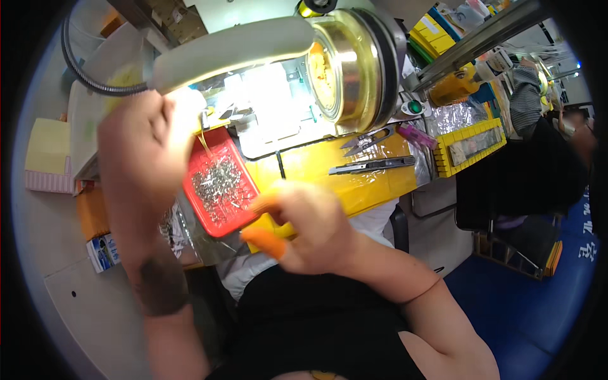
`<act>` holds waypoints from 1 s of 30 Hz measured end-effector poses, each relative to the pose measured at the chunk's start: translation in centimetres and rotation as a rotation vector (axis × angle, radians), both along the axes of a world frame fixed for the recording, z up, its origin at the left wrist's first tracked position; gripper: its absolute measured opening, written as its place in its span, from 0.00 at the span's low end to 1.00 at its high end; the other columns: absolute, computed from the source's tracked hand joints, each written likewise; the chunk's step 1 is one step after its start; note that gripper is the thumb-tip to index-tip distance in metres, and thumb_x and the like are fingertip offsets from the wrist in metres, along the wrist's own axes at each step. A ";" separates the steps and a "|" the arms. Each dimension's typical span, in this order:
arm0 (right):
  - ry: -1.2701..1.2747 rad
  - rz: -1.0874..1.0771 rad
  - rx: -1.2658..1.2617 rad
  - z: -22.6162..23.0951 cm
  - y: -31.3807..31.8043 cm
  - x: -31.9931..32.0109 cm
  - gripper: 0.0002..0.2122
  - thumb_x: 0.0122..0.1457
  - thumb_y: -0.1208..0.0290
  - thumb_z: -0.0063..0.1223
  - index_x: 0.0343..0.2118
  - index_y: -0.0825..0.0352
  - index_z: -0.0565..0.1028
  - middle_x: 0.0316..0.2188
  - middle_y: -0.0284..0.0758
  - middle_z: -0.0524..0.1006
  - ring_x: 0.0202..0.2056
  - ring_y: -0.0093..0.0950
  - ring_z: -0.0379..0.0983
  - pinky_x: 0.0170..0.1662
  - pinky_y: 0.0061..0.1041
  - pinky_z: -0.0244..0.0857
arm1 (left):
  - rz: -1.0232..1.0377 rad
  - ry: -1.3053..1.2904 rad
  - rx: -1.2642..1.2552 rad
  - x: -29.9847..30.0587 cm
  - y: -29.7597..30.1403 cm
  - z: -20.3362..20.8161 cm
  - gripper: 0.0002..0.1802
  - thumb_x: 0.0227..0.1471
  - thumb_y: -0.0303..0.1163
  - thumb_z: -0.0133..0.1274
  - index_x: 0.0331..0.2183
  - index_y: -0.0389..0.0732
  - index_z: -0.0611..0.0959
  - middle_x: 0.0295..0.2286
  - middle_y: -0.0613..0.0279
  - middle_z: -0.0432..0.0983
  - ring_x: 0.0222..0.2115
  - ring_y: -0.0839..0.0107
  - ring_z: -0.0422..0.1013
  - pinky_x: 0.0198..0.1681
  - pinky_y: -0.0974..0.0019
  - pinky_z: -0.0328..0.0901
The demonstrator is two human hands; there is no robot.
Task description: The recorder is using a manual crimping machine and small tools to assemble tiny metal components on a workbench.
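Note:
My left hand point(149, 142), blurred by motion, is raised at the left beside the bright lamp. Its fingers look curled, but glare hides their tips and whatever they hold. A red tray point(237, 223) with a heap of small silvery metal pieces point(218, 187) lies just right of that hand. Over the tray's near right corner is my right hand point(313, 225), also blurred. Orange finger covers point(265, 242) sit on its thumb and forefinger, which are apart with nothing visible between them.
A pale lamp arm point(234, 54) and a round metal-and-glass machine part point(354, 69) overhang the bench. On the yellow work surface point(310, 188) lie a utility knife point(372, 166) and thread snips point(367, 140). A yellow bin point(472, 149) stands at the right; a person in black point(525, 183) sits beyond.

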State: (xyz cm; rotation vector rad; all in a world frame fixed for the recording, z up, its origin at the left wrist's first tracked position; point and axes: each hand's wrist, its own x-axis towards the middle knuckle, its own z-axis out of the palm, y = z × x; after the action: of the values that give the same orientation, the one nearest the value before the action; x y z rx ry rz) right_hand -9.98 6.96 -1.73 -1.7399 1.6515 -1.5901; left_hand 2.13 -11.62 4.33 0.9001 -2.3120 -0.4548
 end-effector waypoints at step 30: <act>0.127 -0.200 -0.012 -4.9 1.5 -4.9 0.08 0.52 0.75 0.68 0.28 0.66 0.75 0.19 0.35 0.72 0.19 0.36 0.69 0.23 0.32 0.61 | -0.036 -0.282 0.097 4.5 5.3 -6.7 0.04 0.52 0.23 0.58 0.31 0.34 0.80 0.28 0.55 0.74 0.31 0.59 0.71 0.37 0.62 0.65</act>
State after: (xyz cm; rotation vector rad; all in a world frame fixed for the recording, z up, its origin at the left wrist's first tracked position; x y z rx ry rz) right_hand -14.85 8.49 -6.58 -1.7614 1.9343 -1.6044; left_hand 6.66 -6.34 -2.33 1.0269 -2.5829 -0.4852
